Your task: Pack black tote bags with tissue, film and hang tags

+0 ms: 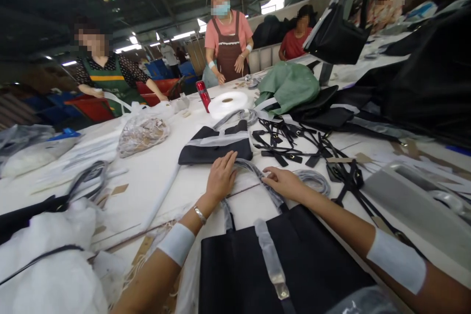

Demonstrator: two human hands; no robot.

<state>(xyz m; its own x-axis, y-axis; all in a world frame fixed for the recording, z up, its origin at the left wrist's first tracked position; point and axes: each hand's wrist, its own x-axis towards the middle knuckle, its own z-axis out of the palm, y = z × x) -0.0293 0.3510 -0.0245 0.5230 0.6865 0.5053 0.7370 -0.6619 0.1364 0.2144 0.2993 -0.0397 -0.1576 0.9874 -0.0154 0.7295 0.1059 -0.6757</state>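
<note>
A large black handbag (312,260) lies in front of me, with a plastic-covered strap and metal clasp (281,288) down its front. Its long handle (253,169), wrapped in clear plastic, arches away from me. My left hand (222,176) is at the far left bend of this handle, fingers stretched out, with a bracelet on the wrist. On the handle's right side, my right hand (283,182) has loosely bent fingers, apart from each other, their tips at the plastic wrap. Beyond my left hand lies a smaller black bag (217,151) with a pale wrapped band across it.
Black straps (283,140) with metal fittings spread over the table to the right, beside a grey machine part (415,211). Farther back are a white roll (228,103), a red can (203,95) and green cloth (289,86). White padding (47,260) fills the left. Several people are across the table.
</note>
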